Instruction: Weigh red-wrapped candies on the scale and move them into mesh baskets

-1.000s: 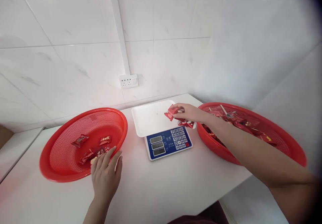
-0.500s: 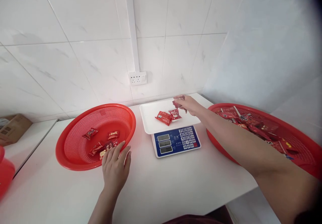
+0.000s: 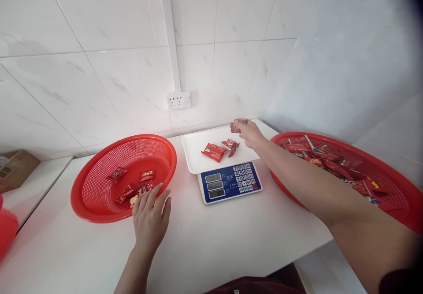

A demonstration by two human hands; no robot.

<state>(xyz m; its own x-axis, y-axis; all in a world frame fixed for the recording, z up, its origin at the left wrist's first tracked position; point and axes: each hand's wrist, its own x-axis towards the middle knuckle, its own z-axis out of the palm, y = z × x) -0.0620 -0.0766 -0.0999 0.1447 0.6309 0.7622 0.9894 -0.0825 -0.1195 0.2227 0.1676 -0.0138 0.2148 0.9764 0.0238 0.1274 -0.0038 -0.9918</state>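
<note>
My right hand [image 3: 248, 132] pinches a small red snack packet [image 3: 235, 127] above the back right of the white weighing tray [image 3: 194, 161]. On that tray lie a larger flat red packet [image 3: 213, 152] and, touching or close beside it, small red-wrapped packets [image 3: 230, 144]. The tray belongs to a digital scale [image 3: 230, 182] with a blue keypad panel; its display figures are too faint to read. My left hand [image 3: 150, 219] rests with fingers apart over the near right rim of the left red basket [image 3: 89, 214]. Inside that basket are several red packets [image 3: 147, 176], some partly behind my fingers.
At the right, under my right forearm, a large red basket [image 3: 405, 188] holds many red packets. A cardboard box [image 3: 20, 170] and a red container [image 3: 6, 232] stand at the far left. A wall socket [image 3: 179, 100] is behind the white table [image 3: 194, 245].
My right hand has lifted slightly away from the packets on the tray, still holding one. A small packet piece now shows tilted beside the others there. My left hand stays at the basket rim.
</note>
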